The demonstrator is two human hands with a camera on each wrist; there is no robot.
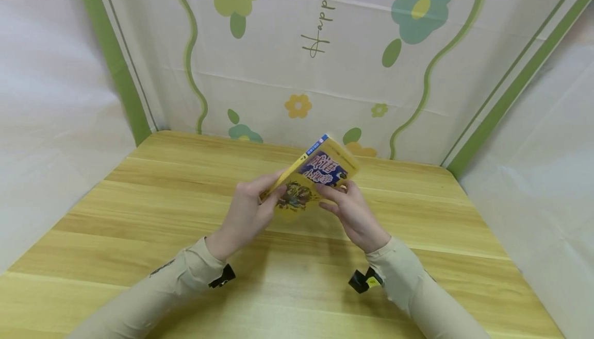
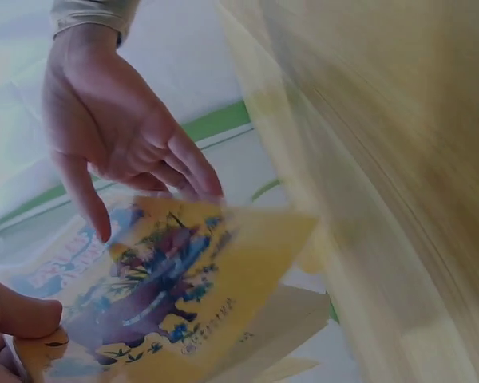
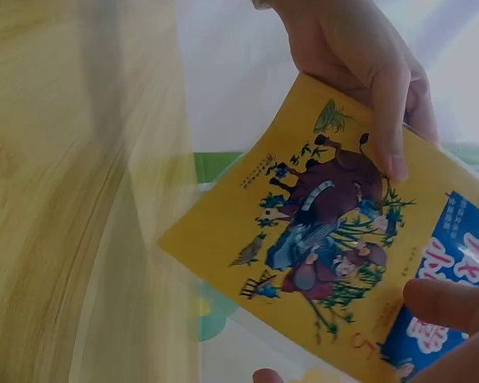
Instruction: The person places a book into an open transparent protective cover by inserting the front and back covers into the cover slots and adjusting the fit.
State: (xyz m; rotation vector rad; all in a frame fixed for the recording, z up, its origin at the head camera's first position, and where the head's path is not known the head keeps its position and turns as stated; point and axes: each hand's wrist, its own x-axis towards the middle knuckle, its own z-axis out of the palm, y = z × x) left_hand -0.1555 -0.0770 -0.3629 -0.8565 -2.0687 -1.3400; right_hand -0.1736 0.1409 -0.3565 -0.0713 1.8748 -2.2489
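Note:
A thin yellow paperback book (image 1: 297, 195) with a blue title block and a drawing of figures and an animal is held tilted above the table. My left hand (image 1: 248, 210) grips it at the spine side, its thumb lying on the front cover in the right wrist view. At the opposite edge, my right hand (image 1: 352, 215) has its thumb over the cover and other fingers reaching behind in the left wrist view. The cover (image 2: 255, 239) stands slightly apart from the pages (image 2: 283, 319) beneath it at one corner.
Below the hands spreads a wood-grain table (image 1: 287, 287). A white cloth backdrop (image 1: 278, 61) with flowers and green borders rises behind it and at both sides. Black straps or mounts (image 1: 364, 281) hang beneath each wrist.

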